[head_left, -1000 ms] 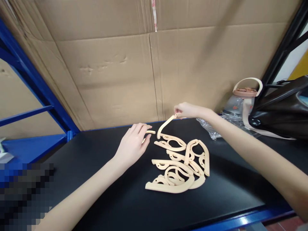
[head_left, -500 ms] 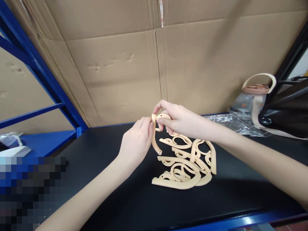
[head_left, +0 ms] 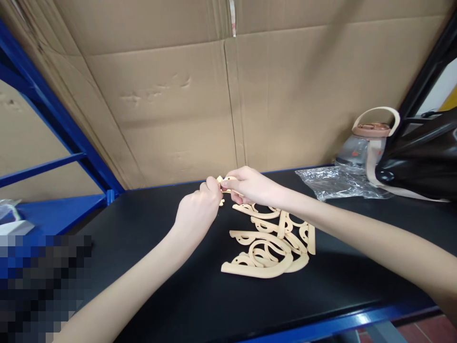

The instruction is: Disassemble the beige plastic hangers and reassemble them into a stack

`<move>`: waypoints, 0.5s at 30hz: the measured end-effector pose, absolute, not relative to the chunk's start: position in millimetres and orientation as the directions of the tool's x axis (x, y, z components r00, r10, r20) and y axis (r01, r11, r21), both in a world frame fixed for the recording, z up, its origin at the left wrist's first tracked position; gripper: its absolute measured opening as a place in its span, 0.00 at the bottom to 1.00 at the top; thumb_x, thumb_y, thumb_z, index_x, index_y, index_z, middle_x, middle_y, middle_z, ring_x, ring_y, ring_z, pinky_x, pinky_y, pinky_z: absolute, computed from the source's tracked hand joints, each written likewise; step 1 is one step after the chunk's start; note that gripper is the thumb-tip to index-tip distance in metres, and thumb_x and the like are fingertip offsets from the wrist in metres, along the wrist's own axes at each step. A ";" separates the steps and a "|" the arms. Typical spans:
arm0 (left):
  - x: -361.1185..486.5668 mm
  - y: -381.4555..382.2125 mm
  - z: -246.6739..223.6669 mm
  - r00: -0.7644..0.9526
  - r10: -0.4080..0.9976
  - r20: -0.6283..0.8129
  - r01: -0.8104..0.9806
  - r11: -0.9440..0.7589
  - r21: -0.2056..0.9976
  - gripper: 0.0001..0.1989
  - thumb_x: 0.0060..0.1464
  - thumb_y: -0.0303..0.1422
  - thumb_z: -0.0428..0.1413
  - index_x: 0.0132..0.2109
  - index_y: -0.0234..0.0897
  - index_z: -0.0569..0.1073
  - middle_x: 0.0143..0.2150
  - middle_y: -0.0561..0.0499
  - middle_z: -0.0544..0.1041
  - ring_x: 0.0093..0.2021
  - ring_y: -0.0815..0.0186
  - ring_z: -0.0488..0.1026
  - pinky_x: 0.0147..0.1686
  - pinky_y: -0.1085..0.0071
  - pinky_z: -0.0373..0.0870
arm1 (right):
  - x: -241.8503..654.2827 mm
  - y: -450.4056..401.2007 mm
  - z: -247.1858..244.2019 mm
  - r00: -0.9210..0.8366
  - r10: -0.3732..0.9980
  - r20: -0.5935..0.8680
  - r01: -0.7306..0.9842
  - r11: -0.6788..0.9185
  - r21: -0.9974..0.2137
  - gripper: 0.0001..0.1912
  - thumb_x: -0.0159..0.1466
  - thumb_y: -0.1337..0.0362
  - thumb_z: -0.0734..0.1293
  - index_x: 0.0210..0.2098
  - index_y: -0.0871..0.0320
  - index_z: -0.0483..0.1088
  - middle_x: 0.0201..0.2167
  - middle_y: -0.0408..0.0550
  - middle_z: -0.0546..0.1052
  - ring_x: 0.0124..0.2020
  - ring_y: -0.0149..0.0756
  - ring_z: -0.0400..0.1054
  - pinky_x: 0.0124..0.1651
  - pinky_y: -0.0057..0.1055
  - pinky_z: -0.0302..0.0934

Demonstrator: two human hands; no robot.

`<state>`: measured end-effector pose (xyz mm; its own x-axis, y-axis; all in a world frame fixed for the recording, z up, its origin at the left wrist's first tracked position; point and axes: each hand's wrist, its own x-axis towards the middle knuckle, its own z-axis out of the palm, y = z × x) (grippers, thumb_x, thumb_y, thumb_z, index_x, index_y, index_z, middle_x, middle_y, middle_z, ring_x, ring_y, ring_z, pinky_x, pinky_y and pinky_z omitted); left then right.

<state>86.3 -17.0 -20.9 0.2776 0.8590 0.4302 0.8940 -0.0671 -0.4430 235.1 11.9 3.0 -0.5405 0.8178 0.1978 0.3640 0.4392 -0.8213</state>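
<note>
Above the far part of the black table, my two hands meet around one cream folding hanger (head_left: 231, 178). My left hand (head_left: 197, 207) is closed, its fingers wrapped round one side of the hanger and covering most of it. My right hand (head_left: 254, 186) pinches the other arm of the hanger between thumb and fingers. Only small bits show between the hands, so the hanger's exact fold is hidden. Just below and to the right, several more cream folding hangers (head_left: 257, 272) lie overlapping in a loose pile on the table (head_left: 171, 300).
At the back right, a clear bottle (head_left: 352, 150) with a pink lid and strap stands by crumpled clear plastic wrap (head_left: 333, 180) and a black bag (head_left: 421, 155). Cardboard (head_left: 171, 114) walls off the back. A blue metal frame (head_left: 60, 128) rises at left.
The held hanger's long arm, hanging down from my left hand before, has swung out of sight behind that hand. Both hands have moved slightly left, and the camera view has shifted a little.
</note>
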 end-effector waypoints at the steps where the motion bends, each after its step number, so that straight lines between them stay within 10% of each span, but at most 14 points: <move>1: 86.9 -16.1 -22.5 0.272 0.865 0.423 0.896 -0.066 -0.440 0.17 0.62 0.24 0.33 0.36 0.30 0.66 0.24 0.45 0.71 0.23 0.60 0.74 0.16 0.74 0.52 | 235.5 13.8 2.1 -0.535 0.821 0.199 0.394 0.451 -0.801 0.13 0.64 0.66 0.58 0.23 0.60 0.63 0.12 0.39 0.66 0.13 0.24 0.56 0.17 0.23 0.48; 15: 94.2 -17.9 -26.4 0.100 0.934 0.342 0.961 -0.003 -0.275 0.15 0.60 0.23 0.36 0.38 0.28 0.67 0.26 0.40 0.75 0.30 0.53 0.78 0.26 0.69 0.70 | 221.0 18.6 0.3 -0.514 0.842 0.164 0.500 0.450 -0.740 0.15 0.61 0.66 0.61 0.18 0.60 0.61 0.13 0.42 0.67 0.15 0.26 0.58 0.20 0.25 0.50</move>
<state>94.2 -17.9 -26.4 0.1005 0.9343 0.3421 0.9614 -0.0027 -0.2750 221.0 18.6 0.3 -0.5145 0.8417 0.1637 0.5002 0.4496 -0.7400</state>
